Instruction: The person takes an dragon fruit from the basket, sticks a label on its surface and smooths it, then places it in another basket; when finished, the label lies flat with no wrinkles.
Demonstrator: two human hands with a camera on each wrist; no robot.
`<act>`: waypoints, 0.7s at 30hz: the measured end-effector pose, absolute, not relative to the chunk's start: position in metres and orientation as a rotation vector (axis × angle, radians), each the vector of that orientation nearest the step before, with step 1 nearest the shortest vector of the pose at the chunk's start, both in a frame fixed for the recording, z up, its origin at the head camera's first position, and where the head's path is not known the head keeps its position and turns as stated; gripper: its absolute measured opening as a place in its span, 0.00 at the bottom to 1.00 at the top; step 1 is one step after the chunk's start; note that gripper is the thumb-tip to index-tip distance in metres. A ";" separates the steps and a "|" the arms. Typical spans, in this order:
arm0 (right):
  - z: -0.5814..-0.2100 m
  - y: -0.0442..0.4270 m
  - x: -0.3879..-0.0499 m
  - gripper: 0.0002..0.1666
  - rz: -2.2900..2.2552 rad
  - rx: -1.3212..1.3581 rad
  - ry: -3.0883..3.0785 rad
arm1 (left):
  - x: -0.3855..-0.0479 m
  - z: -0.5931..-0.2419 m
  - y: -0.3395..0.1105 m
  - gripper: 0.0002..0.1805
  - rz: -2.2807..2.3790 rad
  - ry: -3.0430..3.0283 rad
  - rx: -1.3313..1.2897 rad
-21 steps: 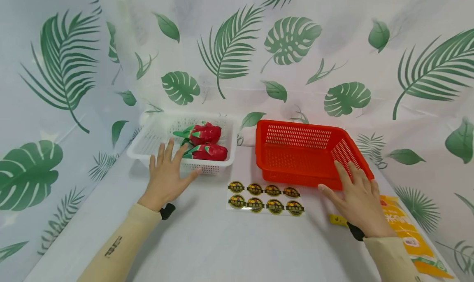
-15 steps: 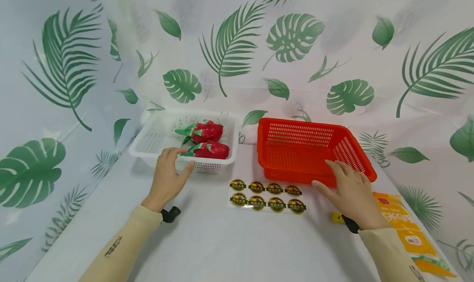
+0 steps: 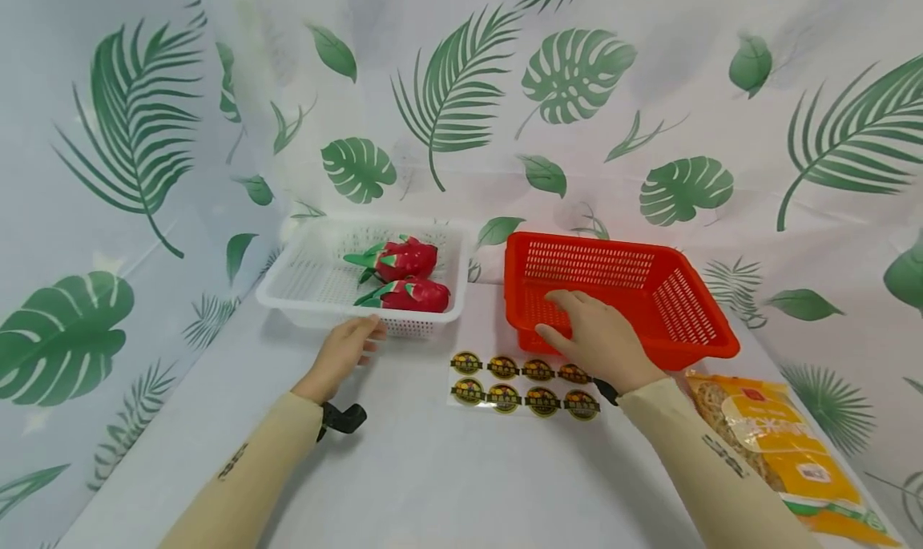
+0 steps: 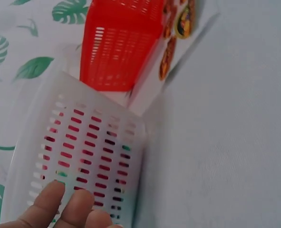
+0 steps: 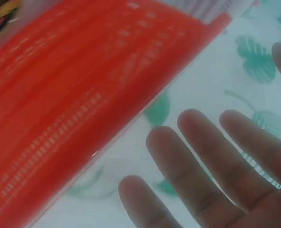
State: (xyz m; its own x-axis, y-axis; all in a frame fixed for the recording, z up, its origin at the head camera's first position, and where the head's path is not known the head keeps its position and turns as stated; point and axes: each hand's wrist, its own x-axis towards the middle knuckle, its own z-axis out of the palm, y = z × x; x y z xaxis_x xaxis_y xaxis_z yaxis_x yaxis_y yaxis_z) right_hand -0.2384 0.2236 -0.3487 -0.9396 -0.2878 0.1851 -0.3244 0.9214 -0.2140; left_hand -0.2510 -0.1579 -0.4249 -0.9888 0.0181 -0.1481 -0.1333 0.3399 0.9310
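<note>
Two red dragon fruits with green tips, the upper dragon fruit (image 3: 408, 260) and the lower dragon fruit (image 3: 417, 295), lie at the right side of a white perforated basket (image 3: 288, 302). Just in front of that basket's near wall is my left hand (image 3: 342, 357), its fingers loosely bent and holding nothing. The left wrist view puts its fingertips (image 4: 78, 204) close to the slotted wall; whether they touch it I cannot tell. My right hand (image 3: 598, 337) hovers at the front left of a red basket (image 3: 620, 252), fingers spread and relaxed in the right wrist view.
A sheet of round fruit stickers (image 3: 522, 385) lies on the white table (image 3: 447, 485) in front of the baskets. At the right edge lies a yellow-orange food packet (image 3: 793, 445). A leaf-printed cloth (image 3: 476, 188) rises behind and at both sides.
My right hand has swung left, from the red basket's right side to its front left. My left hand has come down and slightly right, from above the white basket's rim to its front wall.
</note>
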 end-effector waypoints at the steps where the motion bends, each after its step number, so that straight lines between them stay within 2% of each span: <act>1: -0.349 0.216 -0.244 0.38 0.373 0.493 -2.934 | -0.252 -0.425 -0.157 0.31 1.747 2.436 -0.112; 10: -0.340 0.151 -0.290 0.38 0.508 0.618 -3.019 | -0.261 -0.426 -0.158 0.31 1.920 2.327 -0.160; 21: -0.329 0.086 -0.335 0.38 0.673 0.745 -3.091 | -0.267 -0.427 -0.168 0.24 2.224 1.963 -0.213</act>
State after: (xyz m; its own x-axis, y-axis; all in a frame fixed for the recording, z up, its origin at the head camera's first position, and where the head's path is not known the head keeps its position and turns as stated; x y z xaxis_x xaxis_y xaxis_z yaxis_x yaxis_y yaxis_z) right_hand -0.3353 0.0860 -0.3287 -0.8892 -0.4574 -0.0087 -0.4124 0.8096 -0.4177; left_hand -0.2673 -0.1681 -0.4268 -0.9759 0.0310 -0.2162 -0.2184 -0.1210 0.9683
